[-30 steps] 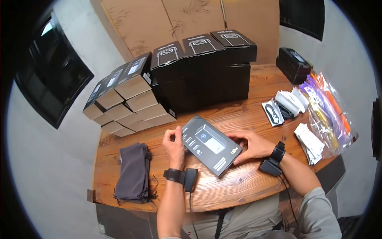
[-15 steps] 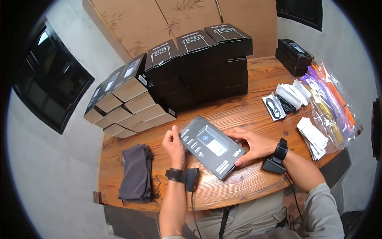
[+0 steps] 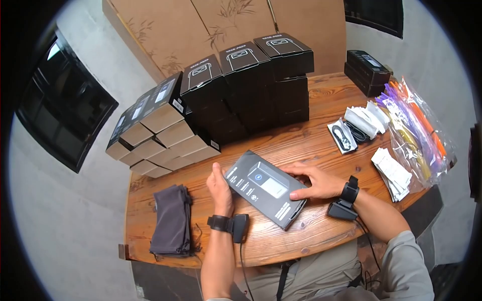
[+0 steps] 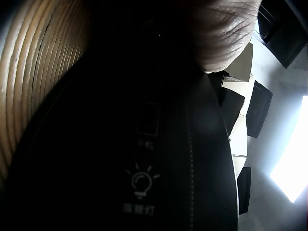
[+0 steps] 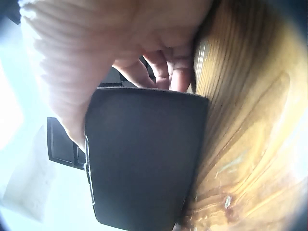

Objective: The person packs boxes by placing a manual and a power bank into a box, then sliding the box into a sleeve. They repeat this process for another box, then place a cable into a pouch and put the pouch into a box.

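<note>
A flat black printed box [image 3: 264,188] is tilted between my two hands over the wooden table, its picture of a device facing up. My right hand [image 3: 317,183] grips its right part, thumb lying on the top face and fingers round the far edge. In the right wrist view those fingers [image 5: 166,72] show beyond the box's dark end panel [image 5: 144,154]. My left hand [image 3: 219,190] holds the left edge with the thumb raised beside it; its other fingers are hidden. The left wrist view shows a dark side of the box printed with a light bulb [image 4: 142,182].
Stacked boxes, some with pale sides [image 3: 173,140] and some black [image 3: 251,100], stand at the back. Dark cloth pouches [image 3: 171,220] lie at left. On the right are bagged cables [image 3: 342,136], white paper slips [image 3: 391,173], colourful plastic-wrapped strips [image 3: 416,130] and two small black boxes [image 3: 367,72].
My right thumb has slid further onto the box's top face. The left hand has gone from loosely curled fingers at the corner to lying along the left edge, thumb raised.
</note>
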{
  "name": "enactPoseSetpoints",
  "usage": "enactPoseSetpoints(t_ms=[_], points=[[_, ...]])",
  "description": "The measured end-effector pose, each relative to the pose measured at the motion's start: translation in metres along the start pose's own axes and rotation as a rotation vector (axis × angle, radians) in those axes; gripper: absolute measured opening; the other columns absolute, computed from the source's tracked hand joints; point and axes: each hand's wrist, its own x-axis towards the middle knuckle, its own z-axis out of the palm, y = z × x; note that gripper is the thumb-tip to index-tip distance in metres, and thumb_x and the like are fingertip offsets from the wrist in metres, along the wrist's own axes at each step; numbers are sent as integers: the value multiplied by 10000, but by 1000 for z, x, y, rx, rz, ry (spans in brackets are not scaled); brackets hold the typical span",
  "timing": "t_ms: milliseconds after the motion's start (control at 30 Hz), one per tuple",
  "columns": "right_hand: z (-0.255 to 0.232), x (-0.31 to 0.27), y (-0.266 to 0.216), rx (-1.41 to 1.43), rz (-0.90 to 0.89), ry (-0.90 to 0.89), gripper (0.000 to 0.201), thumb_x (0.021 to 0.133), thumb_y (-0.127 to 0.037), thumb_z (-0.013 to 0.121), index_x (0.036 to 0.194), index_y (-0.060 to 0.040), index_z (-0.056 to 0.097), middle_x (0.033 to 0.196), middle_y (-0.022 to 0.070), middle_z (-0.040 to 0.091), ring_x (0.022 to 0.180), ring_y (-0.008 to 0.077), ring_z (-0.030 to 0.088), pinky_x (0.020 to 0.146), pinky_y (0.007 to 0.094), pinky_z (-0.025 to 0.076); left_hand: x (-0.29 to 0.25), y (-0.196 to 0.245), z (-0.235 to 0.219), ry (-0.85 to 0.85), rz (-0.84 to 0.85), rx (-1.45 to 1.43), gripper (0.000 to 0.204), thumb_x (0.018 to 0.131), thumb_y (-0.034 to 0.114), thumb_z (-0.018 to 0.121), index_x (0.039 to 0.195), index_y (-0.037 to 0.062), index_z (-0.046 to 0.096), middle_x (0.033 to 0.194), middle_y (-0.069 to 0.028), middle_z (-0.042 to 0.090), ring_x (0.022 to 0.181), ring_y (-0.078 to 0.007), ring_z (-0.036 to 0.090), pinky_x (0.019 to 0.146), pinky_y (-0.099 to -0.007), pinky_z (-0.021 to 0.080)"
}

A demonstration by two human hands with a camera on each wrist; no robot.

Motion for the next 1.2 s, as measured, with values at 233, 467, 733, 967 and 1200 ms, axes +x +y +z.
enactPoseSetpoints(t_ms=[233, 467, 733, 967, 1200], points=[[-2, -1, -4, 51, -34, -61, 752, 786, -410, 775, 1386, -52, 498, 1263, 107, 543, 1073, 178, 532, 860, 283, 455, -3, 6, 3, 85, -53, -134, 493, 1056, 391, 344, 611, 176, 350, 551, 63, 363, 487, -53, 328, 459, -246, 297], [1, -1, -4, 130, -5, -88, 672, 836, -334, 734, 1406, -81, 484, 1348, 98, 519, 1138, 181, 533, 929, 298, 454, 0, 3, -6, 183, 38, -218, 489, 1058, 364, 333, 605, 180, 296, 537, 64, 298, 476, -65, 282, 450, -265, 260], [3, -1, -1, 355, -23, -91, 696, 878, -300, 703, 1429, 0, 399, 1277, 157, 570, 1154, 220, 573, 878, 352, 545, 2, 6, -9, 306, 73, -259, 512, 1056, 360, 315, 582, 179, 245, 526, 58, 263, 474, -78, 261, 455, -273, 252], [7, -4, -16, 531, 142, -103, 733, 885, -188, 657, 1484, 0, 279, 1230, 196, 582, 893, 213, 680, 688, 313, 622, 6, 4, -16, 311, 138, -255, 500, 1049, 381, 331, 600, 159, 346, 569, 38, 378, 533, -86, 356, 533, -271, 331], [1, -3, -11, 564, 118, -24, 734, 885, -190, 652, 1484, 9, 276, 1223, 192, 594, 894, 197, 680, 679, 288, 618, -8, 23, 13, 105, 13, -279, 348, 996, 330, 529, 727, 111, 526, 724, 39, 566, 668, -72, 508, 650, -234, 429]])
